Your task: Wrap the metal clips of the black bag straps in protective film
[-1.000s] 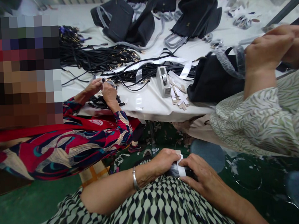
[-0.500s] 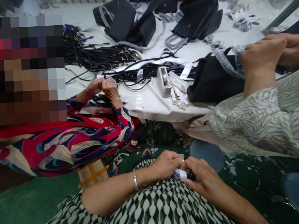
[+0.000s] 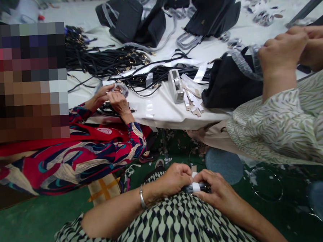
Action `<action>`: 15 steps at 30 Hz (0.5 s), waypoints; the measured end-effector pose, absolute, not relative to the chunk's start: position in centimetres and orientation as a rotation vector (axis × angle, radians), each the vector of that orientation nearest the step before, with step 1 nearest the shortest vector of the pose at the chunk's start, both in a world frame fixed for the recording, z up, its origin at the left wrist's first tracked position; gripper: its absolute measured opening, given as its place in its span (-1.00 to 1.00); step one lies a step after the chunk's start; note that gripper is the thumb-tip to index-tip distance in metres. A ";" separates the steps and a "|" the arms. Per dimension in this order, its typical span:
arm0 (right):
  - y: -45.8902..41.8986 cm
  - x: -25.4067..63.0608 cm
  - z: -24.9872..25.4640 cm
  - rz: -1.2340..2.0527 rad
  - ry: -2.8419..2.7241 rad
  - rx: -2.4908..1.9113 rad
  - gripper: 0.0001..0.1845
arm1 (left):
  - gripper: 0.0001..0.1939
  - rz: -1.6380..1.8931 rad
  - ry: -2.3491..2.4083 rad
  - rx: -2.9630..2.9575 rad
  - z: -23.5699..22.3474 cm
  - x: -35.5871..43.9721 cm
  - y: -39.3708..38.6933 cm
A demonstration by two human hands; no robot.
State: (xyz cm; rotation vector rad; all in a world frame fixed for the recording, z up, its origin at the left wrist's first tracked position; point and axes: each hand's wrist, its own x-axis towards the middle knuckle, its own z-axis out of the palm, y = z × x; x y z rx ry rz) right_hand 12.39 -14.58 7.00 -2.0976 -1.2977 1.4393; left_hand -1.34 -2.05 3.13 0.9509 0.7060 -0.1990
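Both my hands are down in my lap, below the table edge. My left hand is closed around one end of a small dark strap piece wrapped in white tape. My right hand pinches the other end, fingers curled over it. A silver bangle sits on my left wrist. Most of the strap piece is hidden between my fingers.
A white table holds a tape dispenser, a heap of black straps and black bags. A person in a red patterned sleeve works at left; another in a green-striped sleeve handles a black bag at right. Scraps litter the green floor.
The white tape, which stood up loose between my hands, is now folded down tight around the dark piece. My hands have drawn closer together.
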 end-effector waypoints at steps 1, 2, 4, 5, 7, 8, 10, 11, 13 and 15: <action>-14.5 12.4 6.9 1.438 -1.292 -2.096 -0.81 | -0.78 -0.213 0.710 0.938 3.1 -1.3 -1.9; -14.5 12.4 6.9 1.435 -1.291 -2.093 -0.81 | -0.79 -0.227 0.720 0.933 3.1 -1.2 -1.8; -14.3 12.4 6.7 1.426 -1.292 -2.081 -0.82 | -0.81 -0.249 0.740 0.939 3.2 -1.1 -1.6; -14.3 12.4 6.6 1.423 -1.295 -2.070 -0.83 | -0.82 -0.256 0.743 0.939 3.2 -1.1 -1.5; -14.3 12.4 6.4 1.399 -1.299 -2.055 -0.84 | -0.81 -0.265 0.735 0.932 3.3 -1.1 -1.5; -14.3 12.4 6.3 1.379 -1.302 -2.051 -0.85 | -0.81 -0.266 0.729 0.935 3.4 -1.1 -1.5; -14.4 12.4 6.3 1.334 -1.311 -2.040 -0.87 | -0.80 -0.252 0.726 0.946 3.6 -1.1 -1.5; -14.5 12.4 6.3 1.317 -1.314 -2.034 -0.88 | -0.80 -0.243 0.724 0.946 3.7 -1.1 -1.5; -14.6 12.4 6.5 1.311 -1.316 -2.015 -0.89 | -0.78 -0.240 0.716 0.928 3.9 -1.1 -1.5; -14.6 12.4 6.6 1.317 -1.324 -1.993 -0.88 | -0.77 -0.251 0.708 0.906 4.1 -1.1 -1.4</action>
